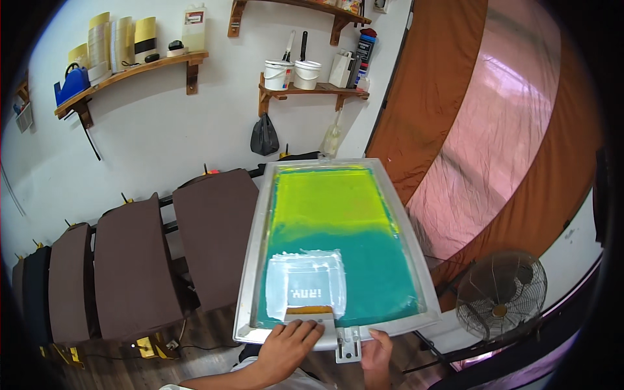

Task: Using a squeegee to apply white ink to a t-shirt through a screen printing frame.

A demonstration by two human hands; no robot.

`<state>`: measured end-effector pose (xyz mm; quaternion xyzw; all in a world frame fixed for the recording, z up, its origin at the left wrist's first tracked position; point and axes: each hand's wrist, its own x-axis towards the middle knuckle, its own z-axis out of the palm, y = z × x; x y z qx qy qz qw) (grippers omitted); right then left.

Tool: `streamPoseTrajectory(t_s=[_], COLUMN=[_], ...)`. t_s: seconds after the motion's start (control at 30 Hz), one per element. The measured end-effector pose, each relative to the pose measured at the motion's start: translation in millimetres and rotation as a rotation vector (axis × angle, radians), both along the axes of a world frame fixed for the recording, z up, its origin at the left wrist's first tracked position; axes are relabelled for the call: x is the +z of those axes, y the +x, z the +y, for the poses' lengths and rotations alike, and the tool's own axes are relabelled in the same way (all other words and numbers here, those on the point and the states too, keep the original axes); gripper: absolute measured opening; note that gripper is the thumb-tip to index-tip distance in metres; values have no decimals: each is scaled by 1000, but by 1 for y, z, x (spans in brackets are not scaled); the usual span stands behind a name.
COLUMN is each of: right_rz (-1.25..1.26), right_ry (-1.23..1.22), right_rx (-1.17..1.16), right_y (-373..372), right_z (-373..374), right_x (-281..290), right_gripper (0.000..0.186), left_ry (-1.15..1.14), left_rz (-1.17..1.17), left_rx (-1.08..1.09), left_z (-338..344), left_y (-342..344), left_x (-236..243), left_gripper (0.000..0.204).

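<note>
A screen-printing frame [408, 240] with a yellow-green and teal coated mesh is held before me, a white-inked stencil area at its lower left. At that area's bottom edge lies a metal squeegee [309, 312] with an amber blade. My left hand [292, 344] is closed over the squeegee's handle, its fingertips on top. My right hand [377, 351] grips the frame's near edge right of a slotted metal bracket [348, 344], its fingers partly hidden beneath.
Brown fabric-covered platens [127, 266] line the left side. A fan [499, 299] stands at lower right beside orange and pink fabric panels [478, 130]. Wall shelves [133, 68] hold tape rolls, white buckets [307, 75] and bottles; a black bag [264, 135] hangs below.
</note>
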<state>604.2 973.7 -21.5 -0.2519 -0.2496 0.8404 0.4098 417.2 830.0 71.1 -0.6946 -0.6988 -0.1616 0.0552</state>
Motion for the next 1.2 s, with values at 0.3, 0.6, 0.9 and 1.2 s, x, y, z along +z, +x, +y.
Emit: streamPoseTrajectory(t_s=[0.3, 0.6, 0.9, 1.2], right_rz=[-47, -123, -145, -165], right_ry=[-64, -144, -224, -308], right_rx=[233, 418, 621, 725], right_y=[-64, -93, -96, -86], right_z=[195, 341, 439, 473], right_x=[-28, -6, -18, -65], right_gripper=[49, 47, 51, 47], left_ry=[-38, -95, -89, -176], left_rz=[-53, -110, -140, -157], left_rx=[165, 356, 496, 611], left_z=[153, 283, 365, 402], left_y=[-34, -36, -18, 1], left_x=[-6, 19, 9, -24], left_gripper=[45, 43, 48, 48])
